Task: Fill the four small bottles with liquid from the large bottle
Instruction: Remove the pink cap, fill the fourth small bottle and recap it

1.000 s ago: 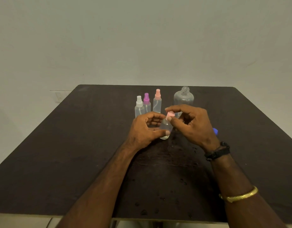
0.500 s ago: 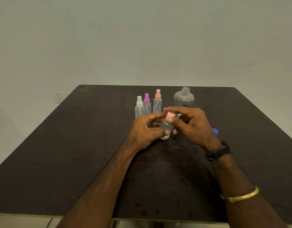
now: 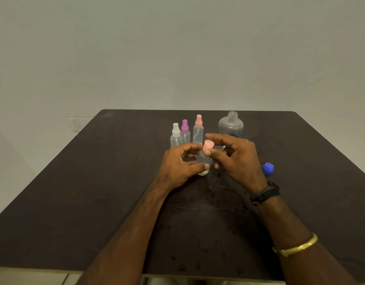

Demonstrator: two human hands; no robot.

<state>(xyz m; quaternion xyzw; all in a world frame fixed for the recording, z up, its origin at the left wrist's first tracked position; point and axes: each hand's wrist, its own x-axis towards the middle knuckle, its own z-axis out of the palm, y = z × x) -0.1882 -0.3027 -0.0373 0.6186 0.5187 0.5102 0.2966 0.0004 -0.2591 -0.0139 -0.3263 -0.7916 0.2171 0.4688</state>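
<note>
Left hand [image 3: 177, 164] grips the small bottle [image 3: 201, 160] mid-table, right hand [image 3: 239, 159] pinches its pink cap [image 3: 208, 146], uncapped large bottle [image 3: 230, 125] at 1 o'clock; I'd hold the body upright and twist the cap square, no cross-threading.

- At mid-table, a person's left hand [image 3: 177, 164] grips a small clear bottle [image 3: 202, 161] while the right hand [image 3: 238, 159] pinches its pink cap [image 3: 208, 146].
- Just beyond, three capped spray bottles stand in a row: white-topped bottle [image 3: 176, 137], purple-topped bottle [image 3: 185, 132] and pink-topped bottle [image 3: 198, 130].
- To their right stands the large bottle [image 3: 231, 125], its neck uncapped.
- A blue cap [image 3: 268, 168] lies right of the right hand on the dark table [image 3: 91, 182].
- Droplets [image 3: 229, 228] spot the near side.
</note>
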